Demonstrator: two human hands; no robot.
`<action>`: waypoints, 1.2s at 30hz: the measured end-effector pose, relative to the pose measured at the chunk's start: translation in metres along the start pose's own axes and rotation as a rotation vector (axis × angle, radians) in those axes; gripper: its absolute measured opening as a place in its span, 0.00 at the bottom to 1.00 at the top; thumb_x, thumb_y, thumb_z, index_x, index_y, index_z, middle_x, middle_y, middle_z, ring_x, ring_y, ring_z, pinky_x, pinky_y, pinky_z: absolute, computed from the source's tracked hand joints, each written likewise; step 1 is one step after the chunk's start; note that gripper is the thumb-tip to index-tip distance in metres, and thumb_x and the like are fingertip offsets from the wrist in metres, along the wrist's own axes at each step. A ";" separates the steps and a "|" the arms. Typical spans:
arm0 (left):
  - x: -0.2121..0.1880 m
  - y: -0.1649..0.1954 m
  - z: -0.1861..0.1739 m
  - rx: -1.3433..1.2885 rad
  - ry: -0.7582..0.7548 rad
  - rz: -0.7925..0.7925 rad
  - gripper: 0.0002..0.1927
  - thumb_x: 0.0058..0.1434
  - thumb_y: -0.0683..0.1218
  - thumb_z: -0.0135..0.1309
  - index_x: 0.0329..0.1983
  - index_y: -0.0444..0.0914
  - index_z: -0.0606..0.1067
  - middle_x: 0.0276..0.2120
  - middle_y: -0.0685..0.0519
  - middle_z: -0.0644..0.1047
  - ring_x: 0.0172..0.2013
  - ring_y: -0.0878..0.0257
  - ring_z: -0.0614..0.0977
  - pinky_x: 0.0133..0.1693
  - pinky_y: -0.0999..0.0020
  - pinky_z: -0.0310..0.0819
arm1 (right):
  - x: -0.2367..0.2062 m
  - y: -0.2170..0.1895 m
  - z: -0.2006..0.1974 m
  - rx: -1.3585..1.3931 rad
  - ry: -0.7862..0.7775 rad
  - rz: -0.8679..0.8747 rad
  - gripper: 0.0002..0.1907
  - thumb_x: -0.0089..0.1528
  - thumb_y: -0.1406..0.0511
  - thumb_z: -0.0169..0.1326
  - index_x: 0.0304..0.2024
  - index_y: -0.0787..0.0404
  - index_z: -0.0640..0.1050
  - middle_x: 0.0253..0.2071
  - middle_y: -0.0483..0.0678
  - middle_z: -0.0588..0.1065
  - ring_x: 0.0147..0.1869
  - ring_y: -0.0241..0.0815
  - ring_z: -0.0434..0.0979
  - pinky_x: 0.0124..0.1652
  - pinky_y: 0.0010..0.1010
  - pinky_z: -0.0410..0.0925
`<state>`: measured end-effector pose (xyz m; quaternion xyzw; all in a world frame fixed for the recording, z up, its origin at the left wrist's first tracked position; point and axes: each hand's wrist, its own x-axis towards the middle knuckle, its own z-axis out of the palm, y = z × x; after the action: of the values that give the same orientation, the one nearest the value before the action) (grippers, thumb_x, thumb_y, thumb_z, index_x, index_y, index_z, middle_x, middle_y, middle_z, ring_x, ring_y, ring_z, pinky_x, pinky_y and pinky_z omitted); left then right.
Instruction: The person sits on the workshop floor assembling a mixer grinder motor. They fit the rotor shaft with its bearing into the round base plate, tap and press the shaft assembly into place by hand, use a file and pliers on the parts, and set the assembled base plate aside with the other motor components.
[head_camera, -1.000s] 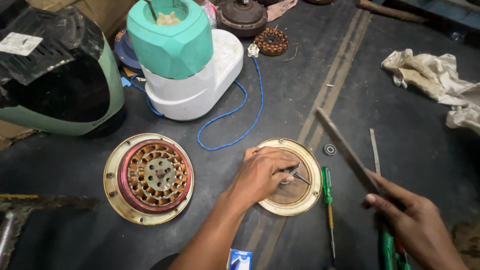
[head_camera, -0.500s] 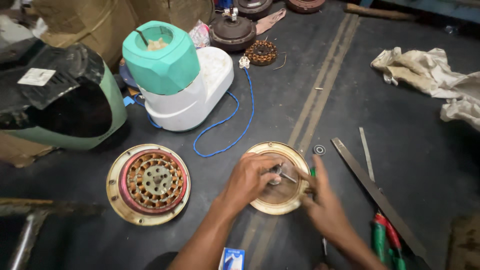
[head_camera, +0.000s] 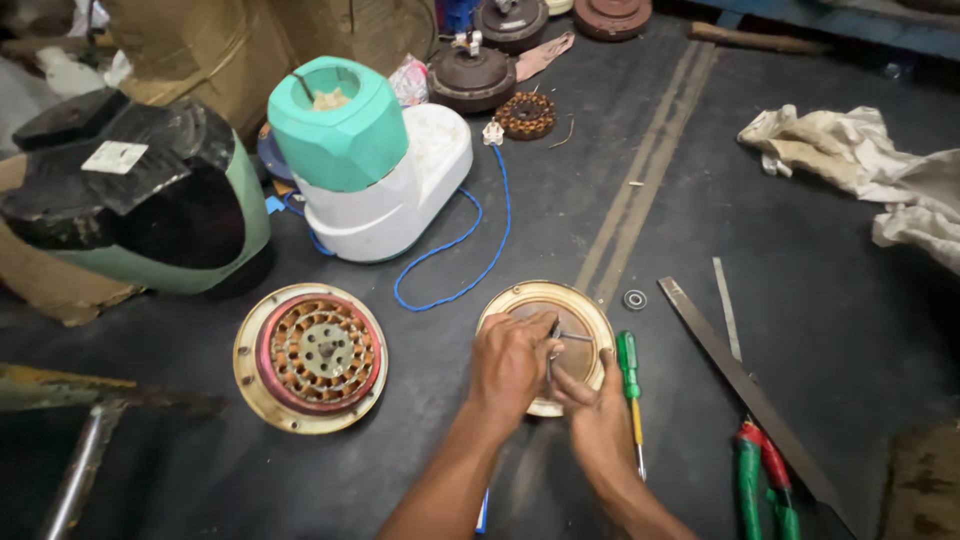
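Hands-on motor-part work down on the dark grey workshop floor (head_camera: 800, 250). Pressing left hand (head_camera: 510, 365) over the round brass-coloured metal cover plate (head_camera: 590, 310), lying flat on the floor just in front of the person, between the gold-rimmed disc with copper windings (head_camera: 312, 352) and the green-handled screwdriver (head_camera: 628, 360). Pinching a thin grey metal tool (head_camera: 553, 350) in the left grip, fingers curled together around it, tip pointing at the plate's centre. Bringing right hand (head_camera: 598, 425) in at the plate's near edge, fingertips meeting the left hand's; cannot tell whether the right grip is clamped on anything or only steadying.

Step in hand, as a judgement: working at the centre of the cover plate, tool engaged, both hands crowding the same spot. Whatever move comes after this looking to call for keeping the plate pinned flat and the tool upright, since a slip could skate it across the metal.

Lying loose nearby: small dark bearing ring (head_camera: 634, 299) just beyond the screwdriver, long flat steel file (head_camera: 740, 375), red-and-green-handled pliers (head_camera: 760, 480). Sitting further back: white-and-teal mixer base (head_camera: 360, 170) trailing a blue cord (head_camera: 470, 250).
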<state>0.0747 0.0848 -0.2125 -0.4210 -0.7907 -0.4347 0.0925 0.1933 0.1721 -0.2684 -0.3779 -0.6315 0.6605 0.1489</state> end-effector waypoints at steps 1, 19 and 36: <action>0.000 0.002 0.000 -0.004 -0.013 -0.032 0.13 0.59 0.41 0.57 0.47 0.34 0.82 0.40 0.45 0.84 0.40 0.51 0.84 0.49 0.57 0.71 | 0.001 0.009 0.008 0.143 -0.017 0.068 0.49 0.54 0.80 0.41 0.76 0.56 0.44 0.57 0.58 0.79 0.58 0.47 0.82 0.54 0.30 0.69; -0.030 -0.020 -0.003 0.035 -0.130 -0.524 0.61 0.38 0.49 0.77 0.71 0.34 0.54 0.70 0.40 0.58 0.68 0.41 0.61 0.61 0.45 0.59 | 0.005 -0.088 0.024 0.108 0.056 0.092 0.25 0.58 0.71 0.63 0.52 0.82 0.71 0.39 0.50 0.71 0.39 0.43 0.78 0.36 0.36 0.74; -0.018 -0.013 0.016 -0.140 -0.107 -0.602 0.69 0.38 0.58 0.75 0.74 0.30 0.46 0.72 0.35 0.54 0.70 0.40 0.57 0.65 0.48 0.54 | 0.046 -0.116 0.024 -0.895 0.210 0.026 0.23 0.48 0.55 0.71 0.38 0.65 0.85 0.36 0.60 0.83 0.41 0.55 0.86 0.44 0.45 0.74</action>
<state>0.0803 0.0825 -0.2391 -0.1956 -0.8517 -0.4733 -0.1114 0.1133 0.2040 -0.1748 -0.4779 -0.8313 0.2826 0.0259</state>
